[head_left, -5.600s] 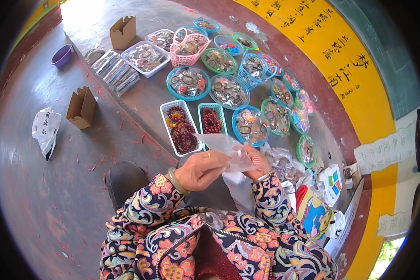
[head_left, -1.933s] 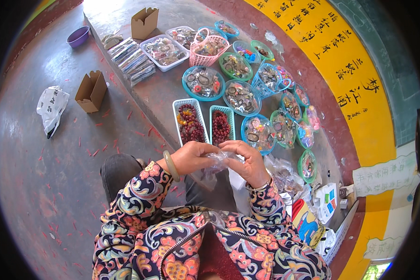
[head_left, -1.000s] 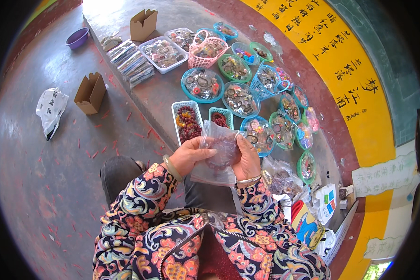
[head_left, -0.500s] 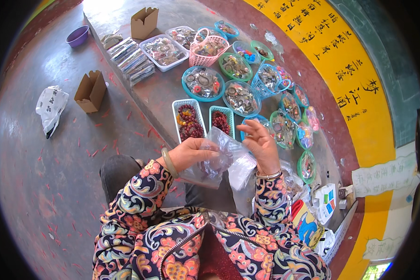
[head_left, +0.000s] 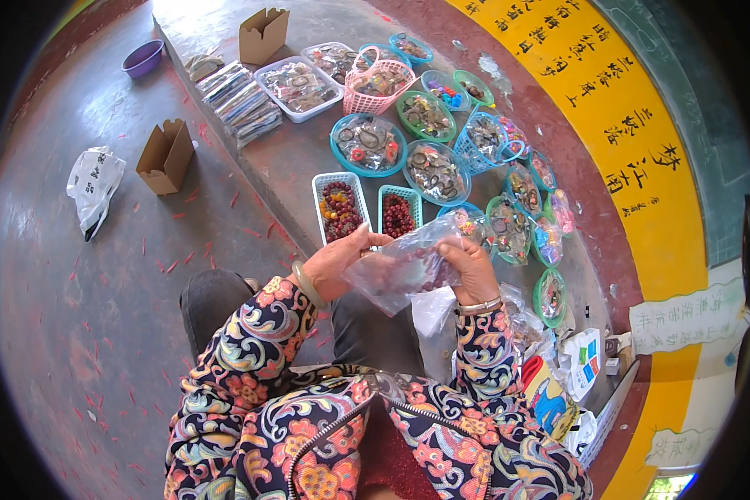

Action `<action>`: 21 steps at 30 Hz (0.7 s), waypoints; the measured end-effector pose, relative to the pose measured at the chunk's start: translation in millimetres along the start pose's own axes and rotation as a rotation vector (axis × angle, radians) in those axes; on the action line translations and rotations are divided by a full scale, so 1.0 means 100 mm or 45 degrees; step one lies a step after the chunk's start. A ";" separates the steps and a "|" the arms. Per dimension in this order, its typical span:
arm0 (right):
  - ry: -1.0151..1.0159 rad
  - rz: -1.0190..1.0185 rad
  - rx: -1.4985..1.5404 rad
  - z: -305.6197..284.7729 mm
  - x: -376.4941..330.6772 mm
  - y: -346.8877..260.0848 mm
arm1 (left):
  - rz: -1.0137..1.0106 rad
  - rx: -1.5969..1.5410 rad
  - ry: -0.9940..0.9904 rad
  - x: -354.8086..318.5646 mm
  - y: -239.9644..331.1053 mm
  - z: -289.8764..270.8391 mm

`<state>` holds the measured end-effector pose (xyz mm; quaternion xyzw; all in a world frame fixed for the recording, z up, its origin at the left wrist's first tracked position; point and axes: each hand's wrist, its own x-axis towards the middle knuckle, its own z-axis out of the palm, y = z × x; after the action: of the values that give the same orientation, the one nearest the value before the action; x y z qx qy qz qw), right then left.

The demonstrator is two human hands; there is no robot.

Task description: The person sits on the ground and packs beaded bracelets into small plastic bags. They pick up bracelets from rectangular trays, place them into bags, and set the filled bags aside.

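Note:
A clear plastic bag with dark red beads showing inside is held up before my knees. My left hand grips its left end, the fingers partly hidden behind the film. At the other end my right hand pinches the bag between thumb and fingers. Just beyond the bag stand two small baskets: a white one of red and yellow bead strings, and a pale green one of dark red beads.
Round basins of packaged trinkets, such as a blue basin, crowd the raised floor ahead. A pink basket and a white tray stand farther back. Leftward are a cardboard box, a white bag and a purple basin.
My right hand, raised with fingers apart before, has come down and taken hold of the bag's right end. The bag is now stretched sideways between both hands.

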<state>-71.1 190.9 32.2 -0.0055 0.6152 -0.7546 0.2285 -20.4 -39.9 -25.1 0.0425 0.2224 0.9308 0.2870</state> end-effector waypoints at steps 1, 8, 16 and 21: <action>0.067 0.030 0.195 -0.04 0.01 0.02 | 0.020 -0.169 -0.061 0.03 -0.04 0.03; 0.236 0.111 0.677 -0.15 0.00 0.23 | 0.041 0.109 0.236 0.15 -0.36 -0.05; 0.199 0.186 0.351 -0.42 -0.21 0.44 | -0.092 0.428 0.346 0.10 -0.32 0.01; 0.304 0.039 0.177 -0.34 -0.14 0.23 | 0.006 0.404 0.516 0.08 -0.29 -0.03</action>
<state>-61.2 224.4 6.6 0.1095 0.5843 -0.7870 0.1651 -13.0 -15.5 -40.8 -0.0998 0.4187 0.8744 0.2241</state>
